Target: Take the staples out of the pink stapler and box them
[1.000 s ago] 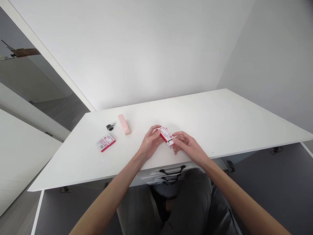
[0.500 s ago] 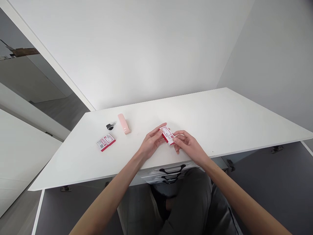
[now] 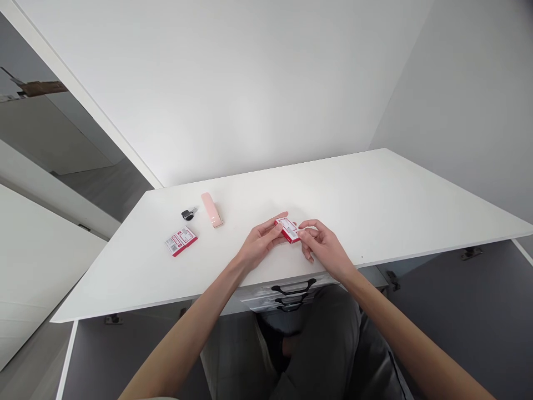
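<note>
My left hand [image 3: 264, 241] grips a small red-and-white cardboard box [image 3: 287, 229] above the table, thumb on its near side and fingers behind and beneath. My right hand [image 3: 322, 244] pinches at the box's right end with thumb and forefinger, the other fingers curled below. The box is tilted, its printed white face up and a red side towards me. To the left, a second red-and-white box [image 3: 181, 240] lies flat on the table. Behind that are a pink stapler [image 3: 212, 210] and a small black staple remover [image 3: 189, 214] with metal jaws.
The white tabletop [image 3: 375, 205] meets a pale wall at the back. Below its front edge are drawers with black handles [image 3: 293, 287], close to my legs. Open cabinet doors with hinges [image 3: 472, 254] stand at both sides underneath.
The held box has shifted slightly right and turned, and its right end now looks closed, where a white flap stuck out before. My right hand has moved a little right with it.
</note>
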